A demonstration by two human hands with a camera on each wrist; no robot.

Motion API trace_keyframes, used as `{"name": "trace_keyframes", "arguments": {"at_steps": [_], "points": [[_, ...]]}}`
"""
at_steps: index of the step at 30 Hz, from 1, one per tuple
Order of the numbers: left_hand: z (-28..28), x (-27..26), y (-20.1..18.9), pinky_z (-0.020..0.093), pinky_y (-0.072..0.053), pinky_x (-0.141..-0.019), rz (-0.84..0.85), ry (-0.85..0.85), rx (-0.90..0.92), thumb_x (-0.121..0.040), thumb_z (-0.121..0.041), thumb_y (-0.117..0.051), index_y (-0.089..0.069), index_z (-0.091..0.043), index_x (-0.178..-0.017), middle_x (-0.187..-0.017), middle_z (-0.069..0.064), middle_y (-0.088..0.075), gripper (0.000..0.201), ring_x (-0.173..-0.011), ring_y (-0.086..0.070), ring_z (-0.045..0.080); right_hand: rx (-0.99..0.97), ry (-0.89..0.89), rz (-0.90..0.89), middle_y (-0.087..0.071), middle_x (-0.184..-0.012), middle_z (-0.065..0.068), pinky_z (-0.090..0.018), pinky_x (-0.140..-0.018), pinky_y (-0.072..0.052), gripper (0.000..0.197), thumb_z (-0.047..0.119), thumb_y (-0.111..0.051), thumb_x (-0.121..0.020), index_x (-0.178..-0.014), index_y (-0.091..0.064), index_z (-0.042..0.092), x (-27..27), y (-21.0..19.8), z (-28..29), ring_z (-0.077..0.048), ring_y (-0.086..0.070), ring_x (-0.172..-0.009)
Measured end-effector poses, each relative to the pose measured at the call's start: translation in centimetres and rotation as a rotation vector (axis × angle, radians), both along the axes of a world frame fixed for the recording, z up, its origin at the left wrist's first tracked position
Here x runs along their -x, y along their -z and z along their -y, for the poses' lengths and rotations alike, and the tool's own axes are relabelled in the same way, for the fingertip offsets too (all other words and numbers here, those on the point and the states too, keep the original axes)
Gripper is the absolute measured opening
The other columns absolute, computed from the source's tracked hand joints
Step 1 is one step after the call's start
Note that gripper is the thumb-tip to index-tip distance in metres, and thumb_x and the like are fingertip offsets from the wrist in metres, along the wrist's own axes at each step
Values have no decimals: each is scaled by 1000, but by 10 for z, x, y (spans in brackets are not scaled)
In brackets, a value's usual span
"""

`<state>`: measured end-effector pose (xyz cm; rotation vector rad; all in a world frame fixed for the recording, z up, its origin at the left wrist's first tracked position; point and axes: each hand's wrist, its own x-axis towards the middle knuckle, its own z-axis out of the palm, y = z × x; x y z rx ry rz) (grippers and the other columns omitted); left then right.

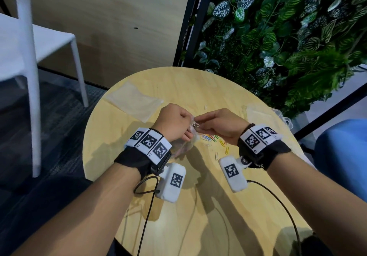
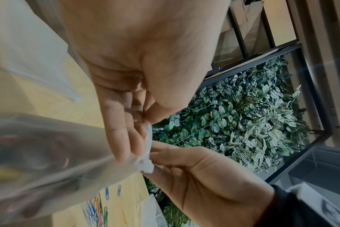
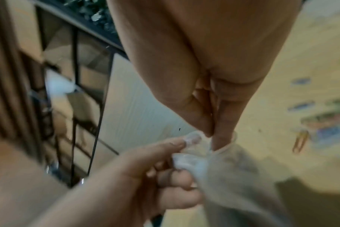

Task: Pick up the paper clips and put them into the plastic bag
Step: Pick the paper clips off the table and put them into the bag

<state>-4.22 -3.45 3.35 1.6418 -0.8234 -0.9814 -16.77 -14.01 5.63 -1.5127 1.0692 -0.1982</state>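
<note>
My left hand [image 1: 186, 125] grips a clear plastic bag [image 1: 183, 145] by the rim and holds it above the round wooden table [image 1: 174, 83]. The bag hangs below that hand with a few coloured clips inside [image 2: 65, 162]. My right hand [image 1: 198, 125] pinches a silver paper clip [image 1: 196, 125] between thumb and forefinger right at the bag's mouth [image 3: 221, 149]. In the right wrist view the fingertips [image 3: 219, 138] dip into the opening and the clip is hidden. Several coloured paper clips [image 1: 210, 137] lie loose on the table just under my right hand.
A flat spare bag [image 1: 135, 100] lies at the table's back left, another [image 1: 260, 114] at the right beside a clear plastic box [image 1: 283, 117]. One clip [image 1: 205, 107] lies apart, farther back. A white chair [image 1: 29, 57] stands left, a plant wall [image 1: 278, 37] behind.
</note>
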Motion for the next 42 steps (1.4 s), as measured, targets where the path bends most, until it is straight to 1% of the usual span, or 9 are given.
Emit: {"name": "trace_keyframes", "arguments": {"at_steps": [4,10,12,15,19,25,31,35,42], "points": [[0,-1,0,43,-64,-65,23,7,9,-99,-8,-56,-69,-15,-80,-74,18,-73,24,-66,-75,34,478,-314,-216,-73,-72,-7,-12,-54,-44,11,9,-74,-81,-91,-79,10,1,1,0,2,-55,-48],[4,-12,0,29,-61,-52,146,-35,39,-98,-8,-55,-73,-11,-83,-74,14,-74,23,-48,-69,17,268,-80,127,-70,-80,-12,-26,-69,-58,23,-14,-49,-89,-92,-71,-5,1,-4,46,-14,-68,-71],[5,-17,2,28,-61,-54,185,-38,45,-98,-8,-55,-74,-13,-88,-74,8,-74,22,-51,-71,17,502,-87,-93,-70,-99,-8,-32,-81,-57,28,-2,-48,-94,-98,-72,10,-1,12,83,-20,-67,-91],[9,-21,8,36,-64,-62,188,-49,51,-98,-11,-56,-77,-13,-92,-77,5,-75,21,-58,-74,22,853,-333,-598,-54,-139,-7,-35,-100,-42,38,25,-40,-102,-138,-51,24,-7,44,122,-26,-52,-125],[14,-25,12,32,-61,-55,168,-52,48,-98,-10,-56,-76,-10,-93,-75,7,-74,21,-51,-72,20,852,-634,-785,-10,-162,-4,-49,-118,-18,53,37,-26,-104,-154,-16,22,-24,84,139,-28,-13,-149],[15,-23,7,28,-59,-52,180,-20,42,-98,-9,-56,-77,-8,-93,-74,1,-72,21,-50,-71,17,858,-535,-893,-20,-155,-21,-51,-115,-26,56,32,-30,-102,-148,-25,1,4,114,126,-39,-22,-143],[8,-14,2,35,-64,-59,225,4,47,-98,-9,-56,-76,-6,-96,-75,5,-74,21,-60,-75,25,881,-578,-708,-53,-110,-29,-51,-85,-47,32,15,-35,-101,-120,-50,-5,21,110,75,-43,-49,-102],[1,-11,-1,35,-64,-60,213,-8,51,-98,-9,-55,-76,-5,-98,-72,8,-73,21,-61,-74,25,950,-647,-616,-44,-127,-17,-50,-95,-43,44,29,-34,-101,-140,-37,9,23,109,38,-36,-49,-112],[-2,-7,-4,34,-63,-59,216,5,33,-98,-7,-54,-74,-5,-100,-68,9,-72,21,-57,-73,23,1139,-683,-692,-62,-110,-7,-32,-72,-45,29,4,-45,-92,-114,-63,10,33,99,11,-31,-63,-95]]}}
